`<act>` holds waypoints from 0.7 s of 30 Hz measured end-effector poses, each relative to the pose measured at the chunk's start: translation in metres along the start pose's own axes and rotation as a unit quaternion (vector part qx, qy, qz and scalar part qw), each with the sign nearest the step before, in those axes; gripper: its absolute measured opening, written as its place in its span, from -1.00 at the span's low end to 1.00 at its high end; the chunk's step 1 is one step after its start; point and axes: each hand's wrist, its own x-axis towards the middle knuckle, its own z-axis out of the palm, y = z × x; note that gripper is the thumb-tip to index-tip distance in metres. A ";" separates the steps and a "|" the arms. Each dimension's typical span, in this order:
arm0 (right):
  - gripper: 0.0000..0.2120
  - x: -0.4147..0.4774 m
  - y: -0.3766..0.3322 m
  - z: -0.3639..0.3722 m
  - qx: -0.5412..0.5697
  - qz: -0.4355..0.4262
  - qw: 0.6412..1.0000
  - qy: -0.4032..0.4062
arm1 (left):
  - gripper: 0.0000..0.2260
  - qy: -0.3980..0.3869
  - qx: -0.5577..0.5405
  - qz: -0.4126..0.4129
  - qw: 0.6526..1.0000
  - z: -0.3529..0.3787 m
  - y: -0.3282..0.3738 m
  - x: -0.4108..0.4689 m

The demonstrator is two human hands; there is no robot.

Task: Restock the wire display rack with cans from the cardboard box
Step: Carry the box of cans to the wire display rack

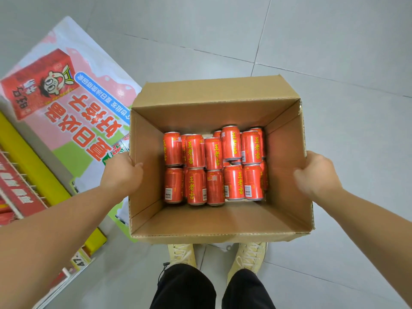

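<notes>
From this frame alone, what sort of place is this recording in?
Most likely a shop aisle. A promotional poster lies on the tiled floor, shelving with a price tag runs along the left, and an open cardboard box holds red drink cans.

floor (334, 52): pale grey tiles | poster (73, 112) flat, left | light: even

Red cans (214, 166) with yellow lettering, plain brown cardboard box (200, 112), pale grey tiled floor (334, 52), cream-yellow shoes (181, 255).
</notes>
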 end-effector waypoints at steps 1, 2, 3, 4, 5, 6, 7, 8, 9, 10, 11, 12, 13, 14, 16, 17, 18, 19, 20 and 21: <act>-0.88 -0.007 0.000 -0.009 0.000 0.001 1.000 -0.001 | -0.85 -0.003 -0.004 0.004 1.000 -0.009 0.002 -0.007; -0.87 -0.016 -0.001 -0.020 0.001 0.004 1.000 -0.003 | -0.85 -0.007 -0.009 0.006 1.000 -0.020 0.005 -0.017; -0.87 -0.025 -0.003 -0.032 -0.001 0.003 1.000 -0.005 | -0.84 -0.011 -0.011 0.009 1.000 -0.032 0.008 -0.027; -0.88 -0.036 -0.005 -0.046 -0.004 0.004 1.000 -0.007 | -0.84 -0.016 -0.012 0.012 1.000 -0.046 0.012 -0.039; -0.89 -0.047 -0.008 -0.062 -0.005 0.006 1.000 -0.008 | -0.84 -0.018 -0.012 0.016 1.000 -0.060 0.016 -0.051; -0.89 -0.059 -0.011 -0.078 -0.003 0.013 1.000 -0.007 | -0.84 -0.018 -0.011 0.019 1.000 -0.075 0.021 -0.065; -0.88 -0.072 -0.014 -0.096 -0.001 0.019 1.000 -0.007 | -0.83 -0.017 -0.006 0.024 1.000 -0.092 0.026 -0.081; -0.87 -0.086 -0.019 -0.115 -0.001 0.022 1.000 -0.006 | -0.81 -0.015 -0.001 0.030 0.999 -0.111 0.032 -0.097; -0.86 -0.099 -0.024 -0.136 0.002 0.022 1.000 -0.004 | -0.79 -0.011 0.003 0.038 0.999 -0.130 0.040 -0.112; -0.86 -0.114 -0.029 -0.157 0.004 0.023 1.000 -0.004 | -0.79 -0.012 0.006 0.042 0.999 -0.150 0.048 -0.129; -0.85 -0.128 -0.034 -0.179 0.008 0.019 1.000 -0.003 | -0.80 -0.009 0.009 0.045 0.999 -0.172 0.057 -0.146; -0.85 -0.142 -0.041 -0.203 0.011 0.013 1.000 -0.002 | -0.78 -0.003 0.011 0.047 0.999 -0.196 0.069 -0.163; -0.85 -0.156 -0.049 -0.227 0.013 0.005 1.000 -0.001 | -0.75 0.003 0.012 0.049 0.999 -0.220 0.080 -0.181; -0.86 -0.170 -0.056 -0.249 0.010 0.001 1.000 -0.001 | -0.72 0.003 0.015 0.054 0.998 -0.242 0.090 -0.196; -0.85 -0.198 -0.071 -0.293 0.006 -0.009 1.000 0.000 | -0.69 0.007 0.026 0.071 0.997 -0.284 0.108 -0.228; -0.85 -0.209 -0.080 -0.314 0.003 -0.018 1.000 0.002 | -0.70 0.014 0.022 0.077 0.997 -0.304 0.118 -0.242; -0.86 -0.219 -0.089 -0.335 -0.005 -0.025 1.000 0.007 | -0.72 0.023 0.018 0.081 0.996 -0.323 0.128 -0.254; -0.86 -0.228 -0.097 -0.355 -0.010 -0.031 0.999 0.015 | -0.74 0.032 0.014 0.084 0.996 -0.342 0.137 -0.265; -0.86 -0.236 -0.106 -0.372 -0.011 -0.033 0.999 0.025 | -0.73 0.039 0.008 0.087 0.995 -0.358 0.146 -0.275; -0.86 -0.241 -0.115 -0.389 -0.010 -0.036 0.999 0.036 | -0.73 0.046 0.002 0.090 0.995 -0.374 0.155 -0.282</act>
